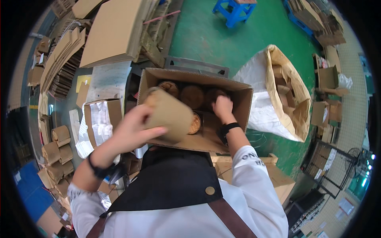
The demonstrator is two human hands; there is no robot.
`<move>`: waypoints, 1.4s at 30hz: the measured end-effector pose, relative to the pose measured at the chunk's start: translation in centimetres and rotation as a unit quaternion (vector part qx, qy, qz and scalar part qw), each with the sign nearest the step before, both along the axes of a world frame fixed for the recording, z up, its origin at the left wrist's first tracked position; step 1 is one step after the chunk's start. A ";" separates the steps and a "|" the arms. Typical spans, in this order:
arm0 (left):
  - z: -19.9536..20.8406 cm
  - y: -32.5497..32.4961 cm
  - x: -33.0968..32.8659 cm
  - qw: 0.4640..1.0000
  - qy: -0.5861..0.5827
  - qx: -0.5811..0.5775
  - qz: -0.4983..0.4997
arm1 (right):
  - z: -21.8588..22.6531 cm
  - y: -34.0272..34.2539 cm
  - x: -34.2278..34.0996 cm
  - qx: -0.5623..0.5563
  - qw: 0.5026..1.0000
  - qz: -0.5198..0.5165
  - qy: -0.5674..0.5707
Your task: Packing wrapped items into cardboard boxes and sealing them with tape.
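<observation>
An uncovered cardboard box [222, 143] stands in front of me, with several round containers inside. One container [193, 123] near the front shows pale orange-brown contents; another [168, 88] sits at the far left, and a darker one [192, 96] is in the back middle. My left hand [137, 126] is closed on a tan cardboard piece [170, 115], tilted over the box's left half and slightly blurred. It covers part of the containers below. My right hand [223, 106] reaches into the right side, its fingers curled down at a dark round shape; their tips are lost in shadow.
To the right a white woven sack [258, 107] holds brown cardboard pieces. Left of the box is a smaller carton [113, 117] with white lining. Flat cardboard stacks [111, 31] rise at far left; a blue stool [234, 12] stands on the green floor.
</observation>
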State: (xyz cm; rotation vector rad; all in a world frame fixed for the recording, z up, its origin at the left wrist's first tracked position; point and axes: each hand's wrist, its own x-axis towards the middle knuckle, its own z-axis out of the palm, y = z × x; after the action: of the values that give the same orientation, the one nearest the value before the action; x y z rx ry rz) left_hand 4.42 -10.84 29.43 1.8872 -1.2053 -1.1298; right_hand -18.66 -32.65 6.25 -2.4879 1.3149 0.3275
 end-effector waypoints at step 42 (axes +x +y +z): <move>-8.5 2.6 1.7 0.928 -0.324 -0.021 0.185 | 6.7 -0.7 -13.7 0.125 0.969 -0.120 -0.179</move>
State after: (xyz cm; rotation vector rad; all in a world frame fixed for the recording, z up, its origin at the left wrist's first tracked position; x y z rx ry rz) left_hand 6.13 -8.27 20.94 2.4137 -1.0997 -0.2691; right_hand -32.32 -33.30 12.99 -2.0350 1.3101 -0.0147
